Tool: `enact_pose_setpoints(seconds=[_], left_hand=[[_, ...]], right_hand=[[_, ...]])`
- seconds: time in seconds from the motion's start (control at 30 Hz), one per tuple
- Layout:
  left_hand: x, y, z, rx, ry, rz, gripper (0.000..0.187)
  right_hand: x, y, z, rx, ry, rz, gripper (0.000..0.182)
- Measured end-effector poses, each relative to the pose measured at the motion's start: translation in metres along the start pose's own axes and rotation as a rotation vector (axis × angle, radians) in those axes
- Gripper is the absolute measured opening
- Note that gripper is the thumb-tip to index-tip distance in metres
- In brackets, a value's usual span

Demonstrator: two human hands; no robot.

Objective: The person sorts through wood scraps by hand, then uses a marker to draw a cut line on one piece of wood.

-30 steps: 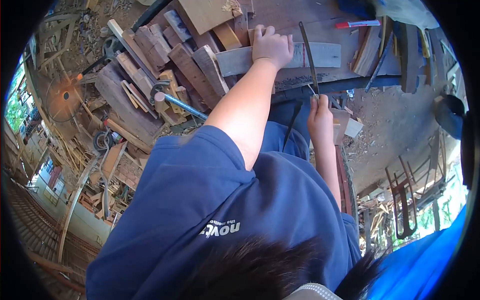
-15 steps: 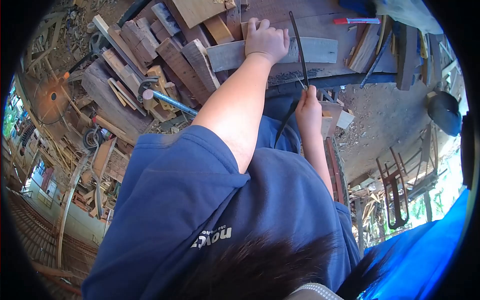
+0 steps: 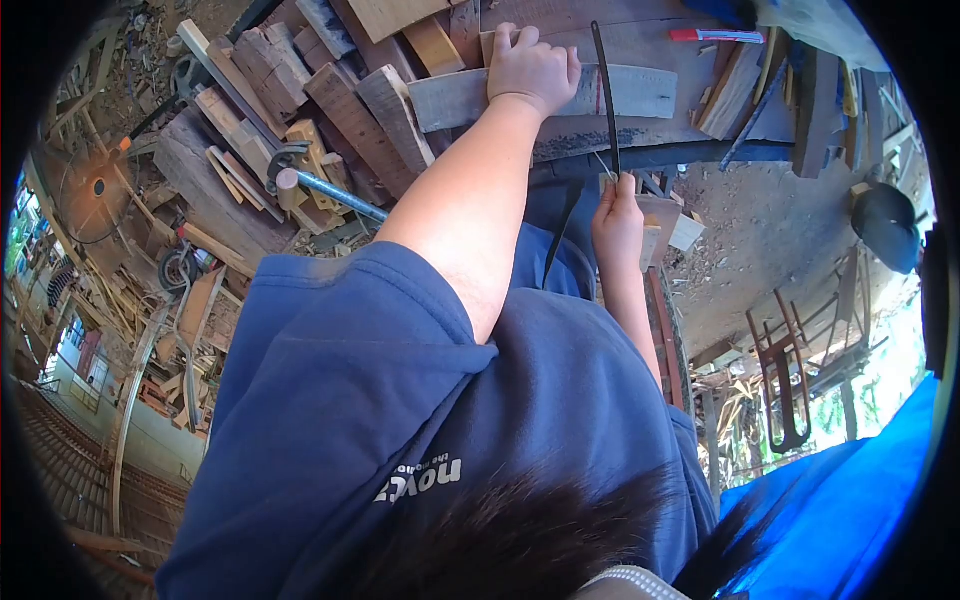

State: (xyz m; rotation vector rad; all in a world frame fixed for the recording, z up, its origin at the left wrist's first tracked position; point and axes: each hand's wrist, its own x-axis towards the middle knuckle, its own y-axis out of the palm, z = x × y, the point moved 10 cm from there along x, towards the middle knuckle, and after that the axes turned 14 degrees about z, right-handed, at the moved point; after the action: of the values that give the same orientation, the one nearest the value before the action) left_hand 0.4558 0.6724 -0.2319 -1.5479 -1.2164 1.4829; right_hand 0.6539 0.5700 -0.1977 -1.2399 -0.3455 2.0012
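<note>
My left hand (image 3: 535, 72) presses down on a grey curved board (image 3: 640, 92) lying on the bench, fingers bent over its far edge and thumb apart. A short red line marks the board just right of that hand. My right hand (image 3: 618, 222) is closed around the near end of a long, thin, dark saw (image 3: 607, 90), seen nearly edge-on. The saw crosses over the board beside the red line; whether its teeth touch the wood cannot be made out. A dark strip (image 3: 565, 232) hangs below, left of my right hand.
Wood offcuts (image 3: 350, 115) crowd the left side, with a blue-handled clamp (image 3: 340, 193) among them. A red marker (image 3: 715, 36) lies at the far right of the bench (image 3: 650, 35). Further right are a dark cap-like object (image 3: 885, 225) and a wooden-framed saw (image 3: 785, 375).
The saw has shifted slightly right relative to the board, and the red line now shows left of it. My left hand stays on the board; the whole view has moved a little.
</note>
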Motion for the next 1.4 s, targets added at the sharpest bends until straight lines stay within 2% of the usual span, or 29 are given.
enact_pose_setpoints(seconds=[0.27,0.47,0.73,0.77,0.8,0.83,0.87,0.9,1.0,1.23,1.4], left_hand=[[0.000,0.000,0.000,0.001,-0.003,0.005,0.041],[-0.001,0.000,0.001,0.002,-0.003,0.010,0.041],[0.001,-0.006,0.000,-0.002,0.008,0.005,0.041],[0.006,0.002,0.002,-0.080,0.002,0.170,0.038],[0.007,0.015,0.003,-0.159,-0.005,0.335,0.044],[0.006,0.021,0.004,-0.161,-0.011,0.339,0.044],[0.005,0.005,0.002,-0.124,0.015,0.112,0.041],[-0.003,-0.012,0.000,-0.084,0.042,-0.113,0.046],[0.000,-0.005,0.001,-0.106,0.029,0.010,0.043],[-0.001,-0.007,0.001,-0.126,0.037,0.012,0.043],[0.000,-0.004,0.000,-0.091,0.039,0.009,0.043]], right_hand=[[-0.001,-0.003,0.004,-0.037,0.035,0.054,0.013],[0.029,0.001,0.014,-0.047,-0.031,-0.013,0.014],[0.008,0.014,-0.013,-0.038,-0.015,-0.021,0.015],[0.012,0.015,-0.011,-0.041,-0.014,-0.014,0.015],[0.022,0.014,-0.006,-0.051,-0.042,-0.037,0.014],[0.033,0.012,0.002,-0.061,-0.073,-0.060,0.014],[0.046,0.013,0.006,-0.062,-0.075,-0.050,0.014],[0.060,0.012,0.011,-0.049,-0.074,-0.058,0.012],[0.059,0.017,0.013,-0.024,-0.062,-0.062,0.011],[0.022,0.028,-0.009,0.022,0.030,-0.011,0.011],[0.062,0.022,0.013,-0.013,-0.044,-0.051,0.012]])
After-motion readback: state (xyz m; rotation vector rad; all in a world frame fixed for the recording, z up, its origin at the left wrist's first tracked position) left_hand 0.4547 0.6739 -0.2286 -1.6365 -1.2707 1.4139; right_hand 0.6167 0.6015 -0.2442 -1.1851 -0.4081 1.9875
